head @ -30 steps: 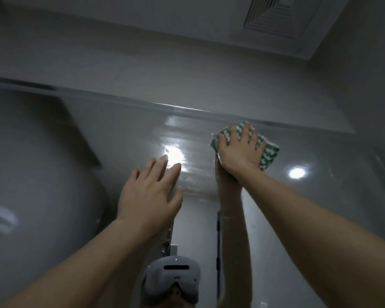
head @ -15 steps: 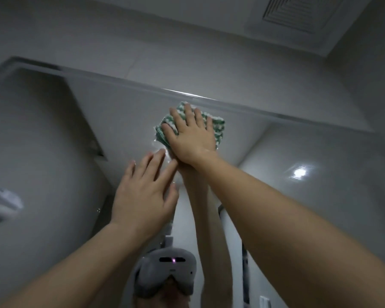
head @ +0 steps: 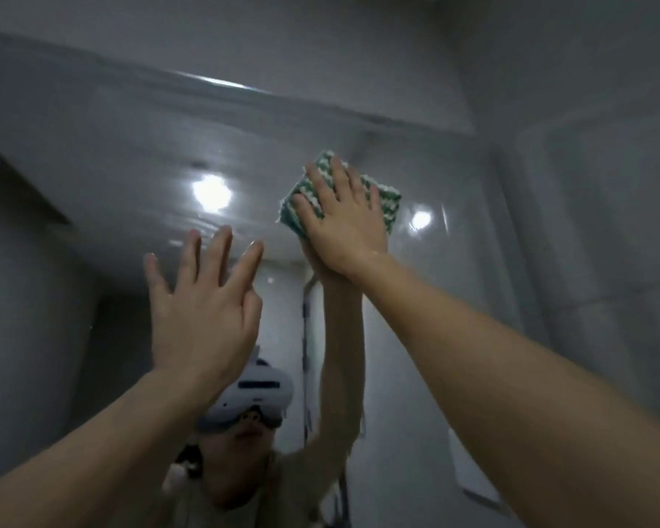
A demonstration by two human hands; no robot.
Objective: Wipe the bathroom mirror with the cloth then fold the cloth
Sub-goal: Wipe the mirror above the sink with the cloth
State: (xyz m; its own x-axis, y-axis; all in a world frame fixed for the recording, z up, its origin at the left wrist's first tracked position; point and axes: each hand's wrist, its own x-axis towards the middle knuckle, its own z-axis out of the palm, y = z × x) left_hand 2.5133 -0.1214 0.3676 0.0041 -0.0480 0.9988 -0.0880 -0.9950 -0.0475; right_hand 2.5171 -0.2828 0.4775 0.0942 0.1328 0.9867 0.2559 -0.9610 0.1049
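Your right hand (head: 345, 219) is pressing the cloth (head: 385, 203) flat against the mirror (head: 130, 165), upper centre of the frame, fingers straight; your left hand (head: 202, 310) is hovering open, holding nothing; the cloth is looking soft and light, so later you are taking it by the corners.

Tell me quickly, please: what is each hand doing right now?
Left hand: open, fingers spread, holding nothing.
Right hand: open, flat fingers pressing the cloth against the mirror.
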